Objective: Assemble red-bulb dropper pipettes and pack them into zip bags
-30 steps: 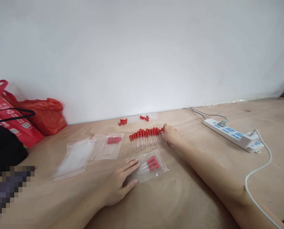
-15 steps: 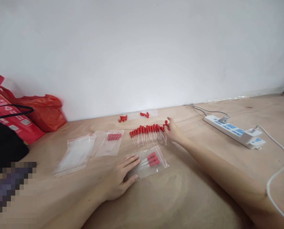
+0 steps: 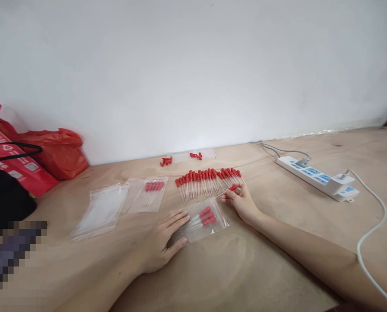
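Observation:
My left hand [image 3: 166, 240] lies with its fingers spread over the left edge of a clear zip bag [image 3: 198, 234]. Inside that bag are several red-topped droppers [image 3: 208, 216]. My right hand [image 3: 240, 203] pinches one dropper by its red bulb [image 3: 233, 187], its thin clear stem pointing left towards the bag's opening. Behind both hands runs a row of loose droppers [image 3: 200, 177] with their red bulbs facing the wall. To the left lies another bag [image 3: 133, 201] with several droppers in it, beside a stack of flat clear bags [image 3: 99, 212].
Loose red bulbs [image 3: 166, 161] and a clear bag [image 3: 180, 157] lie near the wall. A white power strip [image 3: 310, 175] with a white cable [image 3: 372, 229] is at the right. Red bags [image 3: 63, 151] and a black item [image 3: 7, 195] stand at the left.
My right hand has moved from the right end of the dropper row towards me, down beside the bag's opening, with a dropper in its fingers. My left hand stays on the bag.

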A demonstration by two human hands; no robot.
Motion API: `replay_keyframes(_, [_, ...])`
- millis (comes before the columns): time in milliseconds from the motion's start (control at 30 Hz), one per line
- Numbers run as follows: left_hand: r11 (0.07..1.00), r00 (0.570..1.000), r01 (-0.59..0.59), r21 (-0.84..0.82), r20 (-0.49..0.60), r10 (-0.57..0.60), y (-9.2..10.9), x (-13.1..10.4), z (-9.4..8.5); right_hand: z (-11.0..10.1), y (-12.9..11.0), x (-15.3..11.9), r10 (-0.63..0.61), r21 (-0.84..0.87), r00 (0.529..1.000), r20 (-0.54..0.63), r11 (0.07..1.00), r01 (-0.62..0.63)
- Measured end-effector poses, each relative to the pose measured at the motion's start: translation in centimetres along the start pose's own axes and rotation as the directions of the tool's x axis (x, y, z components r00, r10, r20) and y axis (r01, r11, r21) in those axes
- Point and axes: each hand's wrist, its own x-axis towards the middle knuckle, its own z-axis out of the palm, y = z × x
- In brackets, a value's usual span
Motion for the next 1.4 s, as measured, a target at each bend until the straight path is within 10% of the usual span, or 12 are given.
replay_keyframes(533, [1.000, 0.999, -0.004, -0.020, -0.037, 0.003, 0.2, -0.1, -0.2, -0.1, -0.3, -0.9, 0.158, -0.090, 0.976, 0.149, 0.985, -0.146])
replay_keyframes(967, [1.000, 1.000, 0.005, 0.006, -0.009, -0.005, 0.4, 0.0, -0.3, 0.8, -0.5, -1.1, 0.303, -0.417, 0.841, 0.448, 0.903, -0.104])
replay_keyframes(1267, [1.000, 1.000, -0.013, -0.028, -0.024, 0.012, 0.1, 0.0, -0.1, 1.0, -0.1, -0.6, 0.243, -0.559, 0.884, 0.399, 0.829, 0.024])
replay_keyframes(1400, [0.999, 0.998, -0.043, -0.032, -0.038, 0.041, -0.1, 0.0, 0.2, -0.6, -2.0, 3.2, -0.181, -0.767, 0.926, 0.331, 0.520, 0.376])
